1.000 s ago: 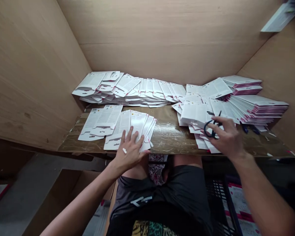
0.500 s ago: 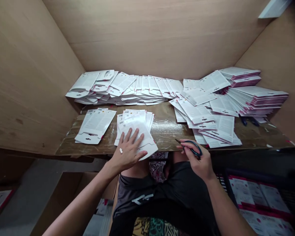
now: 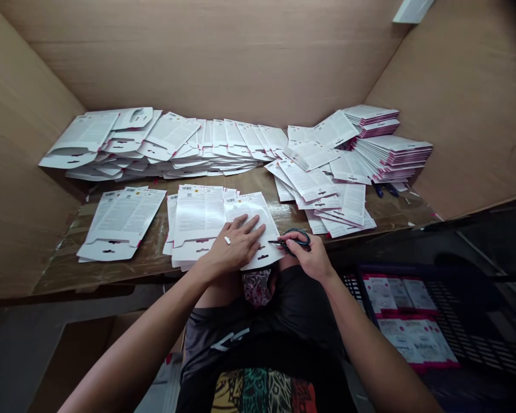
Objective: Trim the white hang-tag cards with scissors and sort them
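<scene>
My left hand (image 3: 234, 246) lies flat with its fingers spread on a white printed cardboard envelope (image 3: 250, 205) at the table's front edge. A small white scrap (image 3: 227, 240) sticks to the back of that hand. Scissors (image 3: 298, 234) with dark blue handles are in my right hand (image 3: 316, 261), fingers wrapped around them. Their tips point left and reach the envelope's right edge, near its flap; I cannot tell whether they touch it. Just to the left, under the same arm, lies another envelope (image 3: 200, 215) on a small pile.
More envelopes (image 3: 122, 223) lie at front left. A long row of envelopes (image 3: 172, 137) runs along the back cardboard wall (image 3: 198, 57). Loose envelopes (image 3: 312, 183) and pink-edged stacks (image 3: 395, 152) fill the right. Blue-handled tools (image 3: 386, 190) lie there. A blue crate (image 3: 464, 321) stands below right.
The view has shifted right. My left hand has moved with one envelope to the right side of its pile. The scissors have come left to that envelope's edge.
</scene>
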Demonstrator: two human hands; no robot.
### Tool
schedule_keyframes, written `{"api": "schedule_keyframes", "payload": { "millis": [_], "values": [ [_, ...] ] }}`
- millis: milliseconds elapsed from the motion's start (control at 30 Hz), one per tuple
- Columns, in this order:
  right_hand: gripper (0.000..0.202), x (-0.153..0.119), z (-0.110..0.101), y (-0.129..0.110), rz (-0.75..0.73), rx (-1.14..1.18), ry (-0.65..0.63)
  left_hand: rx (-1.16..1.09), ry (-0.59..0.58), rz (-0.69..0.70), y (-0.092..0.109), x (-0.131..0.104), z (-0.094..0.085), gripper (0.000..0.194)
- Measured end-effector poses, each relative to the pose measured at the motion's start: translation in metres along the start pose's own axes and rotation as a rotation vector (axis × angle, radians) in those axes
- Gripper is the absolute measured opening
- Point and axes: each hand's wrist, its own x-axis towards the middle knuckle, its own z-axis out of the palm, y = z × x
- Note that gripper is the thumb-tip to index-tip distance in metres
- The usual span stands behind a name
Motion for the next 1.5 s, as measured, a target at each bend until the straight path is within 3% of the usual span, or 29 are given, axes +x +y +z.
{"api": "schedule_keyframes", "payload": {
  "millis": [333, 500, 667, 833, 933, 1000, 1133, 1167, 1233, 1300, 1333, 1400, 1500],
  "values": [
    [0.036, 0.006, 0.001, 0.001, 0.020, 0.075, -0.026, -0.025, -0.023, -0.027, 0.002, 0.001, 0.004, 0.051],
    [0.039, 0.010, -0.005, -0.005, 0.071, 0.195, -0.163, -0.037, -0.045, -0.029, 0.000, 0.004, 0.002, 0.050],
    [0.038, 0.021, 0.005, -0.003, -0.055, 0.306, 0.027, -0.139, -0.055, -0.096, 0.007, 0.011, -0.001, 0.039],
    [0.038, 0.030, 0.021, 0.000, -0.115, 0.264, 0.018, -0.180, 0.034, -0.186, 0.022, 0.029, 0.007, 0.014],
    [0.034, 0.030, 0.023, 0.004, -0.172, 0.169, 0.020, -0.175, 0.035, -0.180, 0.028, 0.032, 0.001, 0.012],
    [0.030, 0.029, 0.023, 0.007, -0.222, 0.090, 0.035, -0.206, -0.012, -0.087, 0.034, 0.018, -0.013, 0.014],
    [0.027, 0.028, 0.024, 0.012, -0.317, -0.080, 0.062, -0.490, -0.325, 0.536, 0.056, -0.035, -0.040, 0.005],
    [0.026, 0.028, 0.025, 0.012, -0.345, -0.122, 0.060, -0.525, -0.330, 0.571, 0.060, -0.046, -0.041, 0.010],
    [0.026, 0.028, 0.026, 0.010, -0.397, -0.199, 0.061, -0.442, -0.163, 0.355, 0.063, -0.056, -0.032, 0.027],
    [0.026, 0.026, 0.024, 0.004, -0.441, -0.266, 0.068, -0.237, 0.051, 0.054, 0.056, -0.052, -0.014, 0.042],
    [0.026, 0.023, 0.020, 0.001, -0.466, -0.303, 0.055, -0.146, 0.105, -0.008, 0.049, -0.046, -0.005, 0.050],
    [0.022, 0.017, 0.011, -0.006, -0.534, -0.412, -0.041, -0.054, 0.125, 0.033, 0.034, -0.035, 0.009, 0.058],
    [0.028, 0.009, -0.007, -0.011, -0.647, -0.642, -0.271, -0.041, 0.124, 0.152, 0.014, -0.027, 0.014, 0.058]
  ]
}}
